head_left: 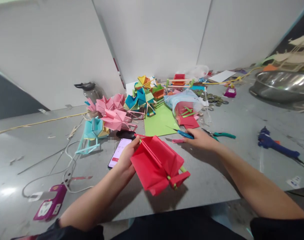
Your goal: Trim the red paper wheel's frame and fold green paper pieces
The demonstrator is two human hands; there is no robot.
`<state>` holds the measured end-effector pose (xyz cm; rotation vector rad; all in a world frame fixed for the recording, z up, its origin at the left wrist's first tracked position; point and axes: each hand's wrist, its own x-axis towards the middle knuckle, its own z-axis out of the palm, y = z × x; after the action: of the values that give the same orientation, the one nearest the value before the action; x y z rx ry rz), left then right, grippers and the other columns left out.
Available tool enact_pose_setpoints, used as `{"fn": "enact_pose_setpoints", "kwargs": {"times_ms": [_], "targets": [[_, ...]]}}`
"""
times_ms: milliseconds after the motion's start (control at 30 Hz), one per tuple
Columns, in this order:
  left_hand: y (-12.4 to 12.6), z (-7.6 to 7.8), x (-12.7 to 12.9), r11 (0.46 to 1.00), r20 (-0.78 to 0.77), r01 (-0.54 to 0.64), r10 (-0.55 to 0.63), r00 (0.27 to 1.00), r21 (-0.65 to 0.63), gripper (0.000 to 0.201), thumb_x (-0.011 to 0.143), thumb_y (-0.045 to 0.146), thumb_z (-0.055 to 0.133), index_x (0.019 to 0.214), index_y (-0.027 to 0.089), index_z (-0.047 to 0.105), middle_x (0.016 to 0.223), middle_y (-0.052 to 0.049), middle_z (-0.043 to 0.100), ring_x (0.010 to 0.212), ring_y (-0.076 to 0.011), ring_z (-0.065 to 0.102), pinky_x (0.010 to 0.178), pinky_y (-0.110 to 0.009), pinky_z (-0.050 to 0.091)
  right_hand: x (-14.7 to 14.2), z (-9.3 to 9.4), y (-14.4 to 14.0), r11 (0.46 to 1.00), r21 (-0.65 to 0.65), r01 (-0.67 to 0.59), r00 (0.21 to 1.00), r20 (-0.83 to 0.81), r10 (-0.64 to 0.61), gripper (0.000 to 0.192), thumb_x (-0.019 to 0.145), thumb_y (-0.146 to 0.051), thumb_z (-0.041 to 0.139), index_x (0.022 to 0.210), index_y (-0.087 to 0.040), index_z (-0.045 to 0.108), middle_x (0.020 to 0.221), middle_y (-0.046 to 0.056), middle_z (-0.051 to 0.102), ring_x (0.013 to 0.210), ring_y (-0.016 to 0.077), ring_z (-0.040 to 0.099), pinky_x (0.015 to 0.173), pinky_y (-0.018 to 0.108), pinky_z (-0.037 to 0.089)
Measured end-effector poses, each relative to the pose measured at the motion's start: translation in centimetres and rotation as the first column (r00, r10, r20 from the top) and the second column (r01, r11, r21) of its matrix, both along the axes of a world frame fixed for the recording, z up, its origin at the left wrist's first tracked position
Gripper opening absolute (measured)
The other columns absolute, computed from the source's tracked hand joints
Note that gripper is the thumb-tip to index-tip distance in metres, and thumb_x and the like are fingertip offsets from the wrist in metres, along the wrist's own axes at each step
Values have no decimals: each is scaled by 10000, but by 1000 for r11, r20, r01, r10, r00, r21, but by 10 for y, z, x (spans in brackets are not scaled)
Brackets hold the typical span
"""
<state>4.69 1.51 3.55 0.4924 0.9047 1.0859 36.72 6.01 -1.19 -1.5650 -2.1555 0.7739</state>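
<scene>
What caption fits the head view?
Left hand holds red folded paper model; right hand touches blue scissors.

Walls: plain white panels (152,36) meeting at angled seams behind the work surface, with a dark strip at far left and another at upper right.
Furniture: a broad grey matte tabletop (242,116), scuffed and flecked with paper scraps (its near edge runs across the bottom of the view).
Floor: a dim patch below the table edge, too dark to tell more.
Light: even and soft, with a bright glare spot on the tabletop at lower left.
Far right: a large shiny steel bowl (282,86) on the table, beside pale wooden-stick structures (295,55).
</scene>
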Motion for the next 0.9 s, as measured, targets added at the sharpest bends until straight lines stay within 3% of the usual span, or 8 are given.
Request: {"fn": "enact_pose_setpoints", "kwargs": {"times_ms": [100,200,300,533,633,767,833,900], "targets": [[0,-10,2,983,26,-74,79,997,-166,246,1065,292,670,887,137,740,866,-103,810,768,-228,801,774,-348,695,0,-6,1,999,-30,-25,993,116,28,318,1004,-510,641,906,-207,634,885,84,736,790,232,651,655,323,401],[-3,-18,1,961,8,-234,237,971,-145,259,1087,206,632,853,139,718,814,-53,775,665,-131,739,722,-229,656,0,-10,1,1000,-21,16,976,219,-11,232,985,-433,686,971,-202,675,972,115,777,845,254,687,677,332,406],[-5,-25,1,951,-13,-289,290,957,-111,267,1097,142,591,865,128,722,817,-31,754,661,-85,718,724,-165,635,-2,-14,-2,998,1,64,962,267,-62,242,963,-433,709,994,-194,688,1014,157,779,876,296,696,689,356,404],[-21,-35,7,943,-40,-307,305,952,-129,131,988,77,653,918,139,745,901,-63,786,807,-135,769,813,-216,669,-1,-14,-6,993,113,31,943,326,-67,232,916,-359,767,1083,-202,731,1183,184,755,1100,366,686,885,435,508],[-42,-41,-2,945,-96,-304,293,951,-125,101,925,99,695,977,149,766,984,-92,796,841,-167,771,770,-246,666,5,-1,-14,977,207,-40,978,211,-5,231,930,-347,765,1108,-203,734,1204,175,752,1139,365,684,982,479,515],[-55,-47,-23,897,-270,-341,415,869,281,216,865,154,812,1056,244,766,1065,-13,744,907,-131,723,774,-192,605,4,24,-42,931,224,-289,932,-156,327,204,985,-425,753,1021,-237,682,1037,68,758,943,244,708,895,397,531],[-46,-47,-33,842,-396,-272,474,787,466,316,845,162,833,1133,272,764,1191,-28,737,1064,-155,715,862,-200,589,-4,34,-58,873,290,-391,877,-171,450,224,955,-408,802,1017,-243,662,1011,50,758,933,231,705,889,389,517],[-33,-45,-40,846,-492,-139,425,760,515,345,837,194,849,1167,251,768,1268,-72,747,1196,-205,708,958,-253,584,-14,38,-70,828,349,-439,864,-91,496,230,949,-388,812,1054,-246,664,1029,51,775,951,237,714,900,402,500]]}}
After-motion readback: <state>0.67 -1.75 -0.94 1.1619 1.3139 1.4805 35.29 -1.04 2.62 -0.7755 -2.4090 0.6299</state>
